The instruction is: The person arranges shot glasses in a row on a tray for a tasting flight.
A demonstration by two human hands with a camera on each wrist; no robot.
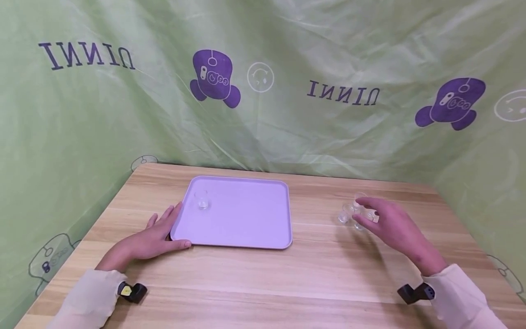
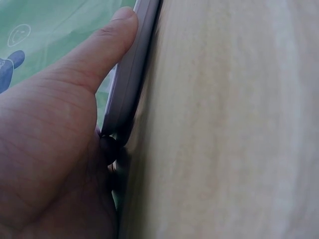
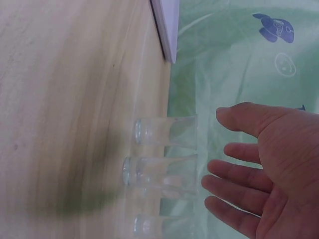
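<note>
My left hand [image 1: 154, 238] rests at the near left corner of a lilac tray [image 1: 242, 212], its fingers straight along the left side and the thumb along the front edge. In the left wrist view, the thumb touches the tray's rim [image 2: 130, 74]. One small clear shot glass [image 1: 202, 201] stands upright inside the tray at its left. Over on the right, my right hand [image 1: 396, 227] hovers at a cluster of several similar glasses [image 1: 343, 216], thumb and fingers apart with nothing between them. The right wrist view shows an upright glass [image 3: 162, 172] just short of the fingertips; the hand partly hides the cluster in the head view.
Everything stands on a wood-grain table [image 1: 263, 283]. A green printed curtain [image 1: 283, 132] hangs behind it and along both sides. Bare tabletop lies between the tray and the glasses. Each wrist carries a small black camera [image 1: 133, 292].
</note>
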